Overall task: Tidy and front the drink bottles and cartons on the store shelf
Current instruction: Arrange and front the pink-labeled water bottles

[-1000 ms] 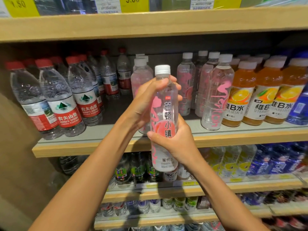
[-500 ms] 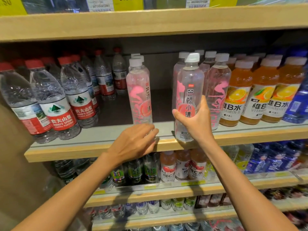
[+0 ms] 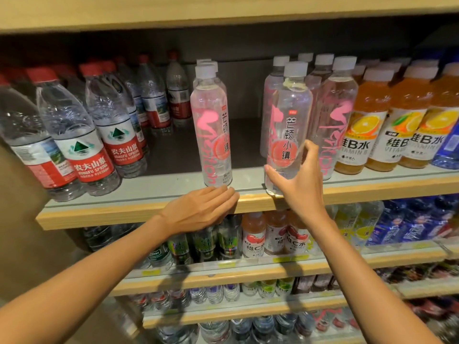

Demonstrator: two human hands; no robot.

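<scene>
Head view: A grey store shelf with a pale wooden front edge [image 3: 124,214] runs across a dim drinks bay, under another wooden board [image 3: 223,11] overhead. A person's right hand [image 3: 298,184] grips a clear plastic bottle with a white cap and pink label [image 3: 289,115], thumb on one side and fingers curled round the other, at its lower half. The bottle is upright at the shelf's front lip, label facing out.

Left of that bottle, across a bare gap of shelf, stands a matching pink-labelled bottle [image 3: 214,125] with more caps lined up behind it. Below and to the left of the gripped bottle, the left hand [image 3: 198,209] lies flat on the wooden edge, fingers straight, holding nothing. Farther left are clear water bottles with red caps and red labels [image 3: 84,145]. Directly behind and just right of the gripped bottle stand more pink-labelled bottles [image 3: 335,115], then orange drinks with white caps [image 3: 367,135].

Below the gripped bottle, lower shelves [image 3: 323,266] hold small bottles too blurred to read. A blue bottle [image 3: 449,150] far to its right is cut off by the frame. The hand covers the gripped bottle's base, so whether it rests on the shelf cannot be told.
</scene>
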